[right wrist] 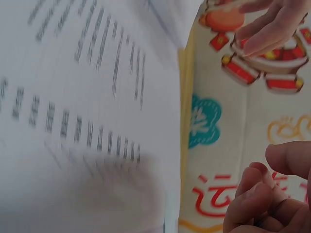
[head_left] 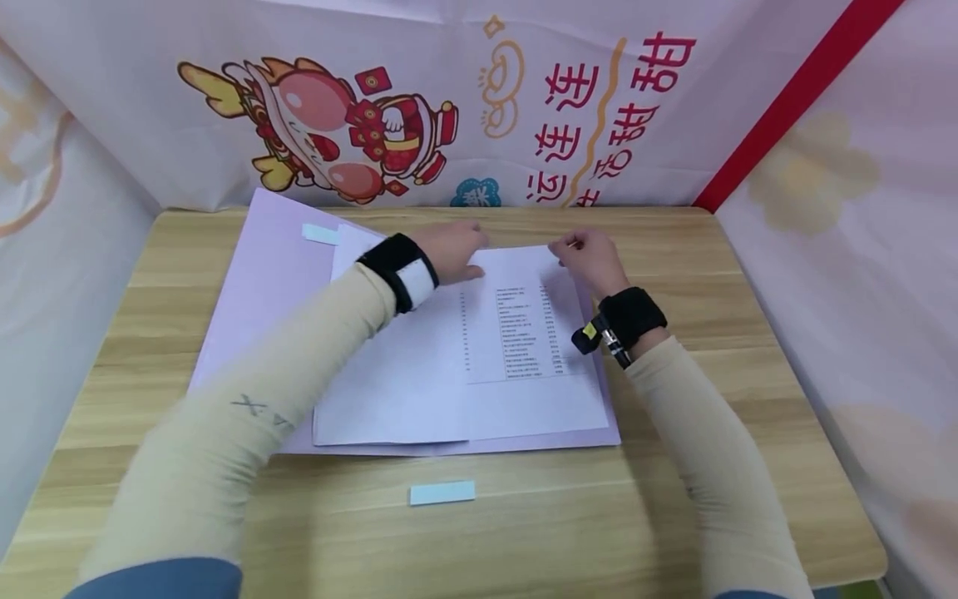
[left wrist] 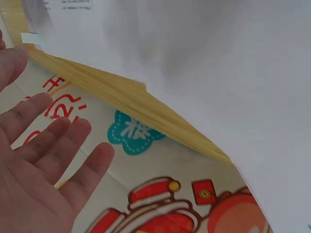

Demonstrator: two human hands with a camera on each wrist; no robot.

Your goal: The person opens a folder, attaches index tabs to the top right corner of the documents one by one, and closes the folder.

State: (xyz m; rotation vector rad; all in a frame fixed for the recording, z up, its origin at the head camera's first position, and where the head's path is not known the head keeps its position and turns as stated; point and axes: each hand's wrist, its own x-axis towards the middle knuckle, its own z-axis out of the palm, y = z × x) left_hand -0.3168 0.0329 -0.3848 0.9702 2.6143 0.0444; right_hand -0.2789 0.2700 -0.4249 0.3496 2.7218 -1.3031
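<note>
A stack of white printed pages [head_left: 535, 408] lies open on a lilac folder [head_left: 247, 274]; the right page carries columns of small print. Over the pages' top edge, near the middle, my left hand [head_left: 452, 249] reaches with its fingers apart. Its fingers [left wrist: 73, 150] hold nothing in the left wrist view. My right hand [head_left: 591, 259] is by the top right corner of the right page. In the right wrist view its fingers [right wrist: 257, 199] are loosely bent, with a gap to the thumb and no paper between. A pale strip [left wrist: 31, 38] shows near the page corner.
A light blue strip [head_left: 441, 492] lies on the wooden table [head_left: 359, 541] in front of the folder. Another pale strip [head_left: 320, 234] is on the folder's upper left. Behind the table hangs a printed cloth [head_left: 509, 50] with a cartoon figure and red characters.
</note>
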